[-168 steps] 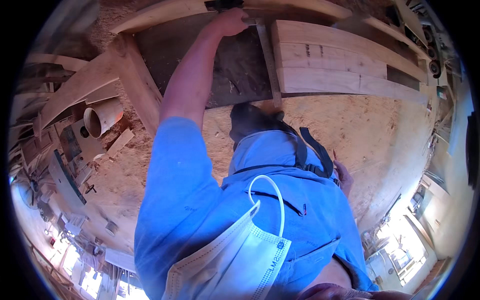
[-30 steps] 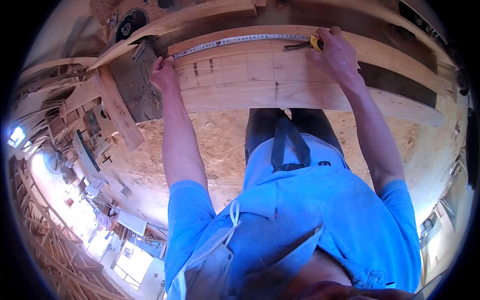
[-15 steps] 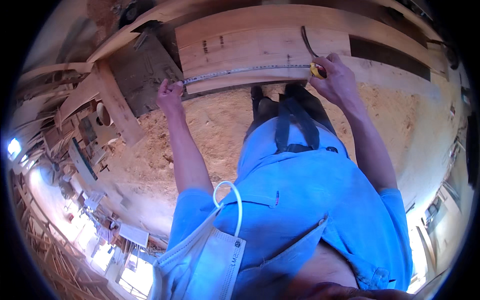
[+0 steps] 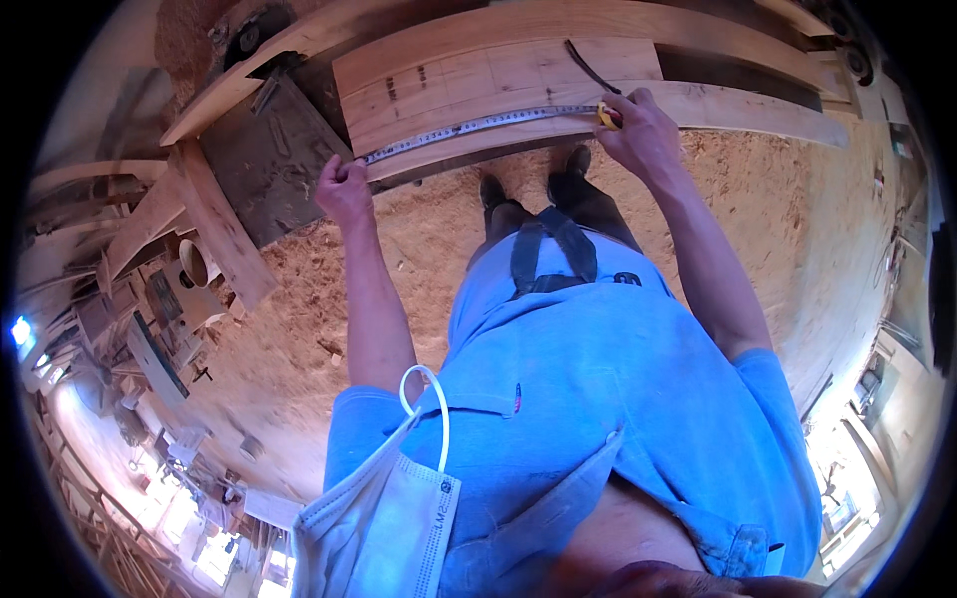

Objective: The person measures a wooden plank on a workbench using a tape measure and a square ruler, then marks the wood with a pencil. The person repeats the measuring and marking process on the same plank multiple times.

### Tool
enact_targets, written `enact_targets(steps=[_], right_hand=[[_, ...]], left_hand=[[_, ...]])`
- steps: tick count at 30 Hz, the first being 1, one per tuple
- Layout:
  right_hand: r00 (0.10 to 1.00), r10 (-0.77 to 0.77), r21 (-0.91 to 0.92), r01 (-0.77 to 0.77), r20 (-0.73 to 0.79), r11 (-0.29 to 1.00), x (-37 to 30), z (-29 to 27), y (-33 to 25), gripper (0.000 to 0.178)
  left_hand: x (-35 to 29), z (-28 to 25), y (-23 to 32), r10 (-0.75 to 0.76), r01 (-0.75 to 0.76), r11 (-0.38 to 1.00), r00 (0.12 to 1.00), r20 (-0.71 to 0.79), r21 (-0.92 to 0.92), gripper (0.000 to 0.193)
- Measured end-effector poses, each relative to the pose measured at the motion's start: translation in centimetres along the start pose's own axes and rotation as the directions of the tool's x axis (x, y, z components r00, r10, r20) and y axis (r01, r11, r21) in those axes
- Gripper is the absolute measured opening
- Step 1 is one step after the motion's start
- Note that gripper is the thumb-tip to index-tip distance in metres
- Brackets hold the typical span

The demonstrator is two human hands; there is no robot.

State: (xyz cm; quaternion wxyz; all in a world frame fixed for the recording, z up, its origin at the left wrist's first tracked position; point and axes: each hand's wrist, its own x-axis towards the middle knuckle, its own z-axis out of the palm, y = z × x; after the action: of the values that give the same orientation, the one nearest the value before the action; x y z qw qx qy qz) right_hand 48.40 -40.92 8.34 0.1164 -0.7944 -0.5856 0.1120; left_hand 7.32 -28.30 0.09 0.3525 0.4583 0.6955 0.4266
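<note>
While the left hand (image 4: 345,187) pinches one end of the tape blade (image 4: 488,122), the right hand (image 4: 640,136) clamps its yellow case (image 4: 606,116).

Forearms (image 4: 383,299) extended forward, left grip (image 4: 345,189) pinched, right grip (image 4: 641,136) curled

Left fingers (image 4: 351,171) and right fingers (image 4: 622,106) hold a tape measure (image 4: 478,125) across pale boards (image 4: 474,85).

Here the tape measure (image 4: 498,122) runs left to right over the near board (image 4: 738,108), left hand (image 4: 345,193) and right hand (image 4: 644,136) at its 2 ends, panel (image 4: 274,149) left of that board, plank (image 4: 221,219) farther left, 2 shoes (image 4: 577,160) nearer!
</note>
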Motion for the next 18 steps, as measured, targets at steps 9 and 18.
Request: enact_targets(steps=[9,18], right_hand=[[0.997,0.055,0.084,-0.051,-0.049,0.995,-1.0,0.5,-0.1,0.034],[0.987,-0.096,0.446,0.029,0.126,0.894,-5.8,-2.4,-0.3,0.040]], left_hand=[[0.2,-0.1,-1.2,0.005,-0.005,1.000,1.000,0.029,0.008,0.051],[-7.4,0.7,4.4,0.018,-0.053,0.909,0.996,-0.089,-0.414,0.032]])
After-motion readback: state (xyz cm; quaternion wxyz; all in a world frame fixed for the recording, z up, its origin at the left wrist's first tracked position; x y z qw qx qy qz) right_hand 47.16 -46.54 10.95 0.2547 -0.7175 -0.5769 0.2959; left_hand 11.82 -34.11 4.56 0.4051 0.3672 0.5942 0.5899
